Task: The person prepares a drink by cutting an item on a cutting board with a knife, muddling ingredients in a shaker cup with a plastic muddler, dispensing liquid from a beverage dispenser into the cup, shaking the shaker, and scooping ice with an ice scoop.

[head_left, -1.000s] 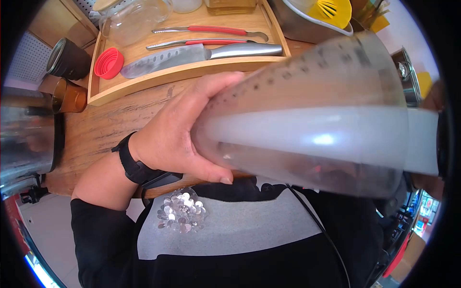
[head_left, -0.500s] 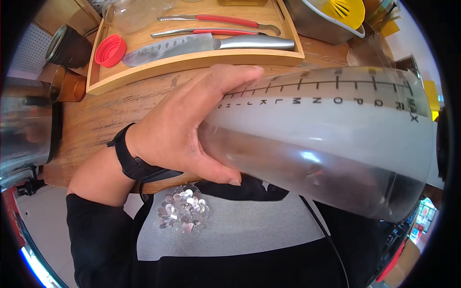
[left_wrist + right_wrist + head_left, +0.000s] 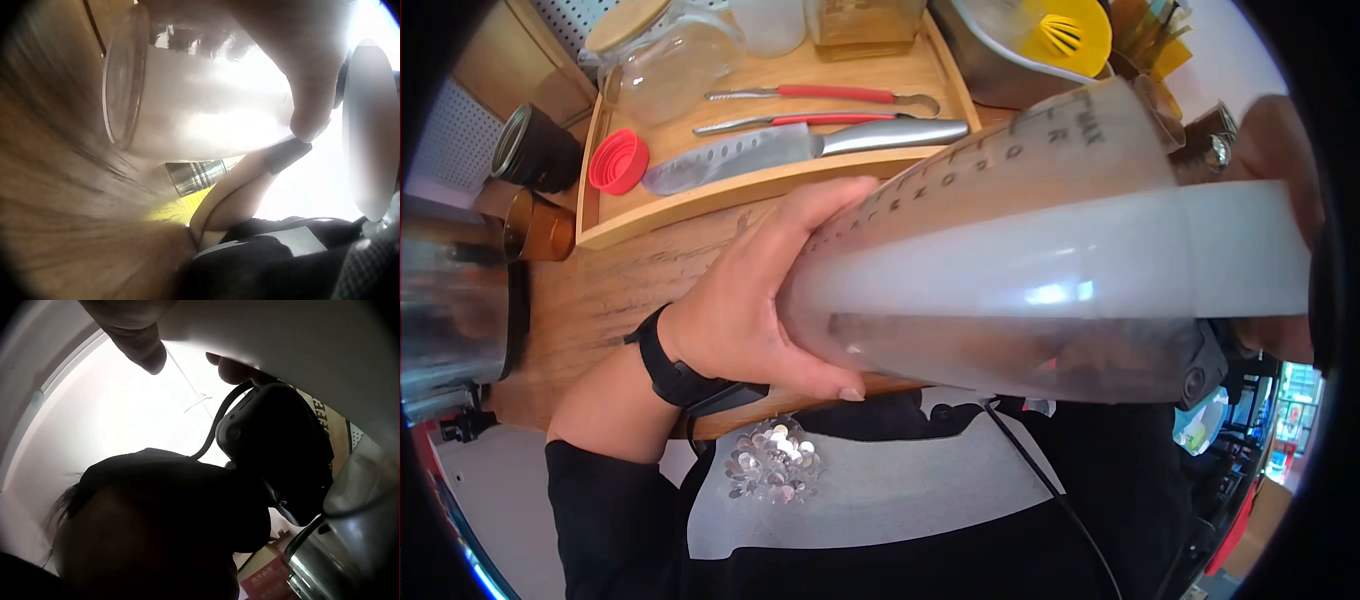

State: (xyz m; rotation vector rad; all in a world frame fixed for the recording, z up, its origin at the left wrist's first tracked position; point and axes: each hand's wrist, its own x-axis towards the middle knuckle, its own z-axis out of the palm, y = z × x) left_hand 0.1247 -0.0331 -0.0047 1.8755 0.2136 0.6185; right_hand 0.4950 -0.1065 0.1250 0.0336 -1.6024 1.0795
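Observation:
A large clear plastic measuring cup [image 3: 970,345], marked with letters and MAX near its mouth, lies tilted across the head view. My left hand [image 3: 745,315] grips it near its narrower base, thumb on the near side. A smooth whitish piece [image 3: 1245,245] runs inside along the cup and out past its mouth. At the right edge my right hand [image 3: 1280,165] grips that piece, its fingers partly cut off. In the right wrist view, fingers [image 3: 140,347] curl at the edge of a broad pale surface. The left wrist view shows the cup's round base [image 3: 125,84] over the wooden table.
Behind stands a wooden tray [image 3: 710,190] holding a knife [image 3: 890,135], red-handled tongs [image 3: 835,92], a red ring-shaped lid [image 3: 618,162] and a glass teapot [image 3: 670,75]. Brown and black cups [image 3: 540,225] are left of it. A yellow juicer [image 3: 1072,38] sits at back right.
The cup turned its letter scale upward half a second ago, then rolled it back away. Its mouth end has shifted left, and more of the white piece and right hand shows.

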